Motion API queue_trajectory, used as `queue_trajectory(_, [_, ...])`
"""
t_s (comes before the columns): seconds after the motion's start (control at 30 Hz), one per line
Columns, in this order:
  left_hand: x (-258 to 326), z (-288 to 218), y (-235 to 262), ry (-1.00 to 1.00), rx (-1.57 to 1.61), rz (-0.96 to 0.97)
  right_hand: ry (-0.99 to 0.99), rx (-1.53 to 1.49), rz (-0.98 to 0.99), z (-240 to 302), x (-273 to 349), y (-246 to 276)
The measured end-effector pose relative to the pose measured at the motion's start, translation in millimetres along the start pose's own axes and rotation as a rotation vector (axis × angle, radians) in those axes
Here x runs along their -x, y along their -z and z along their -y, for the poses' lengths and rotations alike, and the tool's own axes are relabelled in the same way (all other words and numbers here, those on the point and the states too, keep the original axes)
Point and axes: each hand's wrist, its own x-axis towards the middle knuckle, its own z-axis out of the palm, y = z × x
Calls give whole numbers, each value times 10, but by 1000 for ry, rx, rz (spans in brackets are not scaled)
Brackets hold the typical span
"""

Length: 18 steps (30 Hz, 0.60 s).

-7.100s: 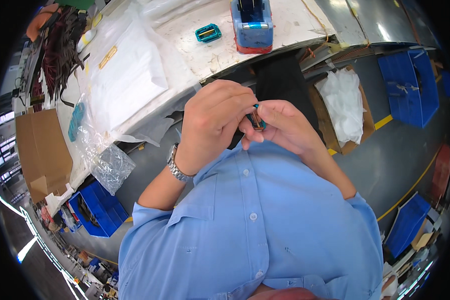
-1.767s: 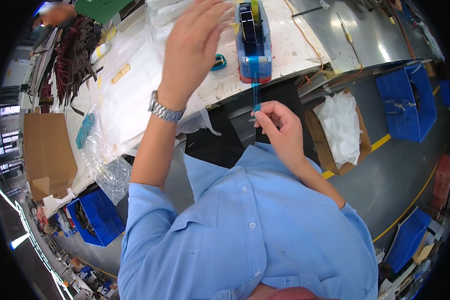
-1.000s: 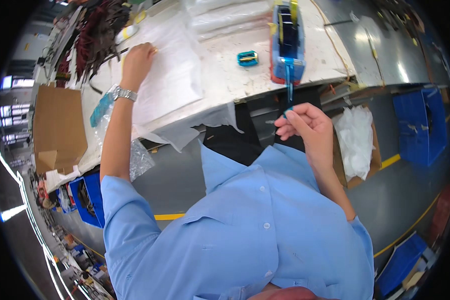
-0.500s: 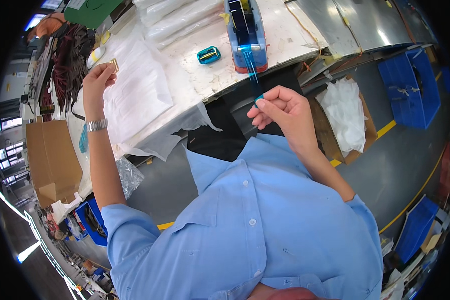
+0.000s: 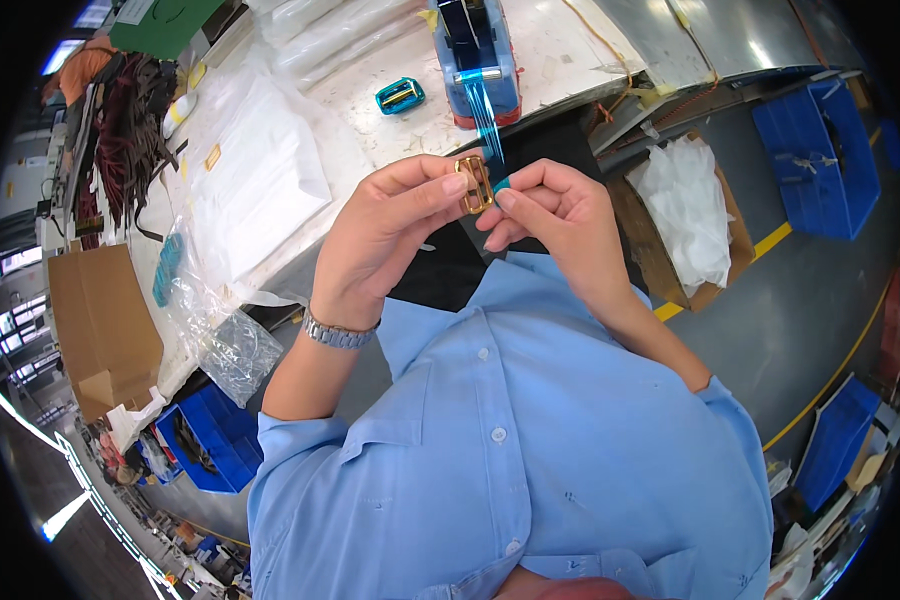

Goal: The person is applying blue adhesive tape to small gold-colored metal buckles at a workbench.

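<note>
A: State the condition of the left hand [image 5: 385, 225].

B: Thumb and fingers are clamped on a gold-coloured buckle [image 5: 474, 187], held by its near-left edge, with the crossbars exposed to view.

A: And the right hand [image 5: 570, 225]?

B: Its thumb and forefinger are pinched together on the free end of a strip of blue tape [image 5: 485, 115]. The remaining fingers are curled below.

A: Relation of buckle to tape end?

B: The buckle is just beside the right thumb, between the two hands. Whether tape and buckle touch, I cannot tell.

A: Where does the strip lead?

B: Forward from the right hand to the roller of a blue tape dispenser [image 5: 464, 100] at the tabletop [image 5: 565, 65] edge, ahead of both hands.

A: Other items ahead of the left hand?

B: A buckle wrapped in blue film [image 5: 400, 96] lies to the left of the dispenser. Farther left, a second gold-coloured buckle [image 5: 212, 157] rests on a white sheet [image 5: 270, 190].

A: To the sides?

B: Left of the left hand, a clear plastic bag [image 5: 232, 345]. Right of the right hand, a cardboard carton [image 5: 653, 240] containing white plastic sheeting [image 5: 685, 215].
</note>
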Motion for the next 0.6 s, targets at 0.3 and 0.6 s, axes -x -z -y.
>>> queue_trajectory(0.3, [-117, 40, -88, 5, -59, -29, 36, -35, 31, -63, 2, 16])
queue_trajectory(0.6, [-138, 37, -137, 16, -133, -56, 63, -1, 22, -56, 32, -6])
